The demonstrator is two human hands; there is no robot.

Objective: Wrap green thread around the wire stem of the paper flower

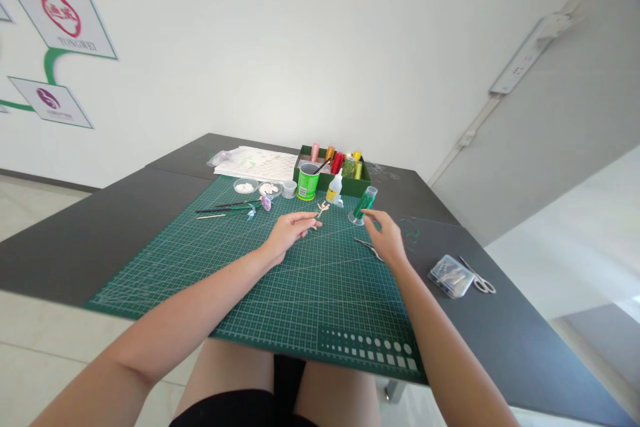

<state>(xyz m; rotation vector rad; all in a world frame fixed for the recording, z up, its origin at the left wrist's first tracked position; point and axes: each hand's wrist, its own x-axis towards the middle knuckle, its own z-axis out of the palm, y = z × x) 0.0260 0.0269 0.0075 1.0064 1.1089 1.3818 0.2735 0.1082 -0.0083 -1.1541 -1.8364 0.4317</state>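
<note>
My left hand (293, 232) is closed over the mat, pinching a small pale flower piece (323, 208) by its thin stem. The petals point up and away from my fingers. To the right, my right hand (387, 235) has thumb and forefinger drawn together at the lower side of a spool of green thread (369, 197). The spool stands on a clear round base (354, 219). My fingers hide part of the spool, and any loose thread between them is too fine to see. Just below lies a pair of small scissors (369, 247), partly behind my right wrist.
A green cutting mat (300, 300) covers the table's middle. Behind stand a glue bottle (335, 188), a green can (307, 184), dishes of white pieces (270, 189) and a box of thread spools (363, 185). A purple flower (266, 203) lies left; a clear case (451, 276) and scissors (483, 285) lie right.
</note>
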